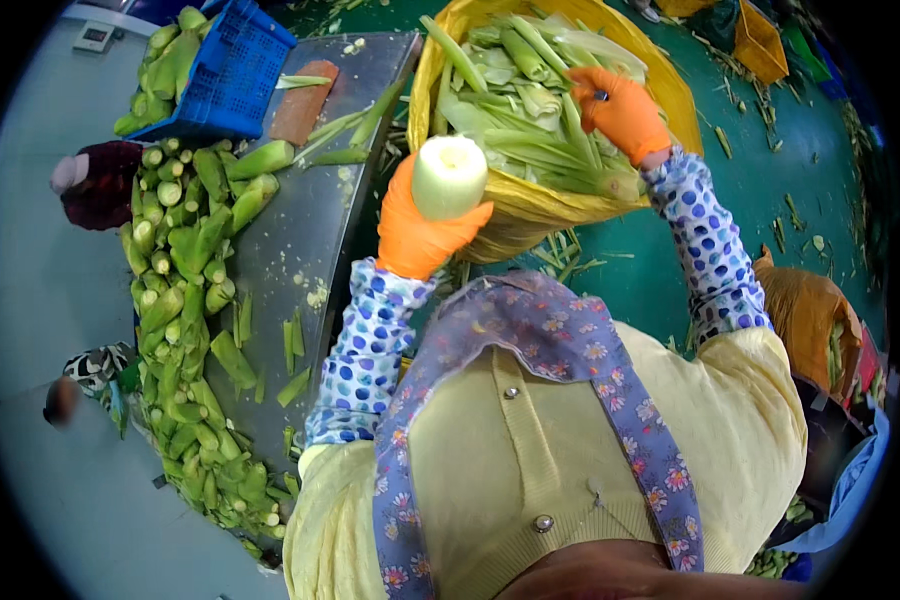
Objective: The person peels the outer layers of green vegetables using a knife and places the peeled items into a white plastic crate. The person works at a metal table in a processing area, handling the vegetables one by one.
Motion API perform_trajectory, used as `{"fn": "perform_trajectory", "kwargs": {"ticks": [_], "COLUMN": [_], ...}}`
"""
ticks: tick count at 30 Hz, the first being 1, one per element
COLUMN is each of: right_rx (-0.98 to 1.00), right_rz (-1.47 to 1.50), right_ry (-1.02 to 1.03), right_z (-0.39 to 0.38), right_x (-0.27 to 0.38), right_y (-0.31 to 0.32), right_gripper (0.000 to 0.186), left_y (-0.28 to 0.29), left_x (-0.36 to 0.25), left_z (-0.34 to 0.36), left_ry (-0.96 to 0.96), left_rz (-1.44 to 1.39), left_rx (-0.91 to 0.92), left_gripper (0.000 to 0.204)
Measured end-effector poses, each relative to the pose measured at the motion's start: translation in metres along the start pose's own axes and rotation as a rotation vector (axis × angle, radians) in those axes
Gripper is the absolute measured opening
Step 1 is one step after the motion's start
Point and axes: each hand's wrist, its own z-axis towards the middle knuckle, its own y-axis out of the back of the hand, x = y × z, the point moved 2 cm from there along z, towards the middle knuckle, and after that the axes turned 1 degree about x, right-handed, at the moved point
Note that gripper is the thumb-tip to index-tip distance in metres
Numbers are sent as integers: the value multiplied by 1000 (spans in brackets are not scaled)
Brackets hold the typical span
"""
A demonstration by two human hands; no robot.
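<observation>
My left hand, in an orange glove, is wrapped round what looks like an ear of corn in pale inner husk, its round cut end facing up. My right hand, also gloved in orange, is over the right part of a yellow bag heaped with green husks. Its fingers are curled, and a small dark ring-like piece shows at them. Whatever else they hold is hidden.
Left of me, a metal table bears a long pile of green-husked ears, loose leaves and a reddish-brown block. A blue crate tilts at its far end. Two people are beyond the table. Scraps litter the green floor.
</observation>
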Motion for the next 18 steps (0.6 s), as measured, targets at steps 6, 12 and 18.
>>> {"fn": "perform_trajectory", "kwargs": {"ticks": [6, 12, 18], "right_rx": [366, 992, 1138], "right_rz": [228, 696, 851], "right_ry": [-3, 217, -172], "right_z": [-9, -39, -68], "right_x": [40, 133, 166], "right_y": [-57, -100, -176], "right_gripper": [35, 48, 28], "left_y": [9, 24, 35], "left_x": [13, -4, -9], "left_z": [-25, -74, -122], "left_ry": [-59, 66, 145], "left_rz": [-122, -419, -1057], "left_rx": [-128, -205, -304], "left_gripper": [85, 86, 76]}}
